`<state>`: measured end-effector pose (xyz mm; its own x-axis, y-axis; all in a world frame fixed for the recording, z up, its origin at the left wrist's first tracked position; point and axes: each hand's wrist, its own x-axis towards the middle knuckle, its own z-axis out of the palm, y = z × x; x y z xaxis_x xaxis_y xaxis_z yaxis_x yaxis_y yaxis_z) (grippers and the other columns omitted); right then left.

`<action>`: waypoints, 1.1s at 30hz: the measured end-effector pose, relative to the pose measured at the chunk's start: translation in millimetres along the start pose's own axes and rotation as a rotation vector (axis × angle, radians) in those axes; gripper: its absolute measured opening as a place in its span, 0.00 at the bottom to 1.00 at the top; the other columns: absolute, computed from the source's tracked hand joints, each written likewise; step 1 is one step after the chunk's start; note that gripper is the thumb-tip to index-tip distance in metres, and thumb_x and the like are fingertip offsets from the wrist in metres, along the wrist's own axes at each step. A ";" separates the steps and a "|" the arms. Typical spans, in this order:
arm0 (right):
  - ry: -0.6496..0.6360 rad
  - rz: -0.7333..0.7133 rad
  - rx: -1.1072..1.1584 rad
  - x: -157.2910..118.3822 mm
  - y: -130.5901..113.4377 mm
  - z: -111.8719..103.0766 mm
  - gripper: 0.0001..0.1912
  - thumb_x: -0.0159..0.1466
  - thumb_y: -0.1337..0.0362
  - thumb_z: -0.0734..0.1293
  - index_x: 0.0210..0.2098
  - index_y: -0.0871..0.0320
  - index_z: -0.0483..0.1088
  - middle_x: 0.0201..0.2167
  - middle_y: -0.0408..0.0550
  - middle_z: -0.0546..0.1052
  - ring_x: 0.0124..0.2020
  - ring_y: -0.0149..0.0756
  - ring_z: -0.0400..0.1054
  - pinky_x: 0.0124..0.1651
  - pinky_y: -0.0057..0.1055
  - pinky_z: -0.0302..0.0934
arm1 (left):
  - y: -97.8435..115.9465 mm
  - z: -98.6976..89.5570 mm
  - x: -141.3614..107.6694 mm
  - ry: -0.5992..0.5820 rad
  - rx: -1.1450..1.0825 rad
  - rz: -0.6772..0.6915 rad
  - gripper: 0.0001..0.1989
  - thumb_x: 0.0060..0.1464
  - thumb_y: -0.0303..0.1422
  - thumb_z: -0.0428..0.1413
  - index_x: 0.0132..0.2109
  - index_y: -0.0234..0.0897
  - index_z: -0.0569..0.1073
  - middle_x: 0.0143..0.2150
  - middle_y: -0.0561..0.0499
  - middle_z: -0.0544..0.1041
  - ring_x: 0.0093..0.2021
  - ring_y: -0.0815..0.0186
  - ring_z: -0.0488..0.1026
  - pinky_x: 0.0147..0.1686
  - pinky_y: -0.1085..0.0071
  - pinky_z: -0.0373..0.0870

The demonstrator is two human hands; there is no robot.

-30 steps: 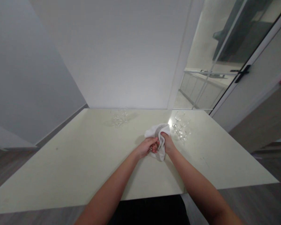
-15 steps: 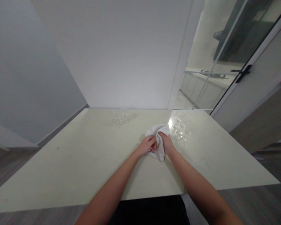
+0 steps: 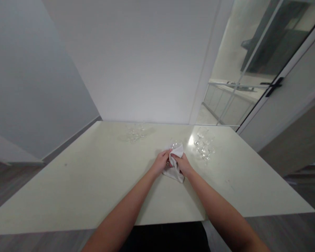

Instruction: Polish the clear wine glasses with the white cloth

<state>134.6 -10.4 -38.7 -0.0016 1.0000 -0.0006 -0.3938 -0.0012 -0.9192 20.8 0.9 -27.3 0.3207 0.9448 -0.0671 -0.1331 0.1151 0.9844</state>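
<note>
Both hands are together over the middle of the table. My left hand (image 3: 161, 162) is closed around a clear glass (image 3: 174, 144), whose rounded bowl shows beyond the fingers, pointing away from me; its lower part is hidden by hands and cloth. My right hand (image 3: 183, 164) grips a white cloth (image 3: 174, 174) bunched against the glass. One fold of the cloth stands up near the bowl, and the rest hangs down toward me between the wrists.
A pale table (image 3: 94, 189) spreads out beneath my arms. Several clear stemmed glasses (image 3: 204, 145) are grouped at the right rear, and another group of clear glasses (image 3: 135, 133) is at the left rear. Behind the table rises a white panel (image 3: 136, 70), with a glazed door (image 3: 252, 70) at right.
The cloth has slipped back toward me, so the glass bowl now shows beyond it. My right hand has shifted slightly down and left. The view has tilted a little.
</note>
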 end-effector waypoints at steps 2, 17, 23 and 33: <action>0.022 -0.046 -0.025 1.2 2.5 1.4 0.17 0.47 0.60 0.73 0.36 0.59 0.72 0.29 0.44 0.79 0.30 0.34 0.72 0.36 0.30 0.66 | 0.7 -2.4 2.3 0.063 0.054 0.062 0.23 0.50 0.51 0.52 0.34 0.32 0.73 0.23 0.54 0.72 0.26 0.69 0.67 0.28 0.73 0.64; -0.056 -0.313 -0.377 2.7 -9.5 -6.7 0.05 0.51 0.66 0.68 0.29 0.59 0.74 0.27 0.43 0.77 0.29 0.33 0.66 0.37 0.29 0.62 | 6.4 -4.6 -1.5 0.396 0.296 0.501 0.25 0.40 0.39 0.64 0.45 0.38 0.66 0.40 0.49 0.72 0.41 0.67 0.70 0.39 0.72 0.64; -0.258 -0.194 -0.330 -3.4 -9.7 -2.1 0.10 0.49 0.65 0.70 0.32 0.57 0.74 0.31 0.42 0.77 0.34 0.34 0.68 0.46 0.33 0.62 | 2.3 -10.2 2.7 0.203 -0.064 0.372 0.25 0.38 0.37 0.65 0.44 0.37 0.65 0.37 0.51 0.72 0.37 0.69 0.71 0.39 0.72 0.66; -0.297 -0.112 -0.395 3.6 3.1 -6.8 0.17 0.51 0.58 0.71 0.39 0.57 0.72 0.37 0.45 0.77 0.40 0.35 0.69 0.52 0.37 0.60 | 0.5 -8.0 3.8 0.125 -0.381 0.227 0.22 0.39 0.36 0.65 0.44 0.36 0.70 0.39 0.49 0.76 0.37 0.68 0.73 0.38 0.73 0.67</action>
<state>139.7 -6.8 -44.2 -0.2631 0.9505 0.1655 -0.0285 0.1638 -0.9861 14.4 7.1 -28.3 0.1310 0.9862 0.1009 -0.5293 -0.0165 0.8483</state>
